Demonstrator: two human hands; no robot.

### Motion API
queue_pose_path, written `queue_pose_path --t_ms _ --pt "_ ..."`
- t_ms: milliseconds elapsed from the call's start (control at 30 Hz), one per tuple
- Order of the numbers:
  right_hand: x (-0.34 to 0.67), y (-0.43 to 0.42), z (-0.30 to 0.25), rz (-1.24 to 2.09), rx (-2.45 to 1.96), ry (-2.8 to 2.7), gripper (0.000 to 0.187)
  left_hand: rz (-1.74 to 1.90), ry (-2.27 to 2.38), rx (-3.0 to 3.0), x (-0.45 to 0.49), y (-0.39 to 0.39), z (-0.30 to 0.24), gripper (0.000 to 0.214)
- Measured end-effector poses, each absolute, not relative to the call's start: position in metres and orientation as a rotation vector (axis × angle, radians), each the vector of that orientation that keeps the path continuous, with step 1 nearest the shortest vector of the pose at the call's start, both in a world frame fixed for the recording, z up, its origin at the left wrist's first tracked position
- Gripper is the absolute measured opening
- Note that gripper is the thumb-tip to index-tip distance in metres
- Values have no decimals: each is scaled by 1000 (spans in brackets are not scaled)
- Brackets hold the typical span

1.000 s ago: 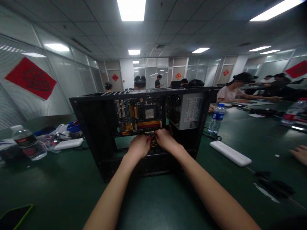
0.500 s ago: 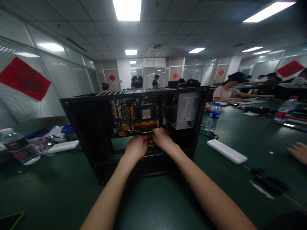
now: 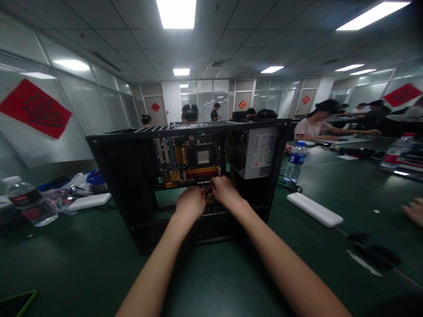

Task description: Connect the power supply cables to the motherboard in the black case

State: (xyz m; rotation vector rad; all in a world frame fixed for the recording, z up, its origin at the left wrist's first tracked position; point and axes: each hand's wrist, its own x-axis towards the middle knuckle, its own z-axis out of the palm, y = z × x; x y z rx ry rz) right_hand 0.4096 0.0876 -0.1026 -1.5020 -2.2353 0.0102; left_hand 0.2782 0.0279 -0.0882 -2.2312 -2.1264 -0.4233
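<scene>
A black computer case [image 3: 119, 193] stands upright with its side open toward me. Inside it, the motherboard [image 3: 204, 157] is at the upper middle, and a grey power supply [image 3: 261, 154] with a fan is at the upper right. My left hand [image 3: 191, 203] is closed below the motherboard's lower edge, pinching a thin red and dark cable [image 3: 207, 189]. Just to its right, my right hand [image 3: 226, 191] is closed on the same cable. Both sets of fingertips are partly hidden. Yellow wires [image 3: 209, 199] hang between and below the hands.
On the green table [image 3: 211, 277], a water bottle [image 3: 295, 163] and a white power bank [image 3: 313, 209] are to the right. At left are another bottle [image 3: 31, 202], a white slab [image 3: 89, 201] and plastic bags. Another person's hand [image 3: 414, 210] rests at the right edge.
The whole view has shifted slightly, with everything a little further right. Both hands stay at the same place in the case, still on the cable.
</scene>
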Motion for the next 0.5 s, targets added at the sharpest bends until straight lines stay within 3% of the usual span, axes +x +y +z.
queue_pose_path --t_ms 500 --pt "408 82 -95 39 -1537 -2289 28 -353 -2132 -2092 287 21 -84 32"
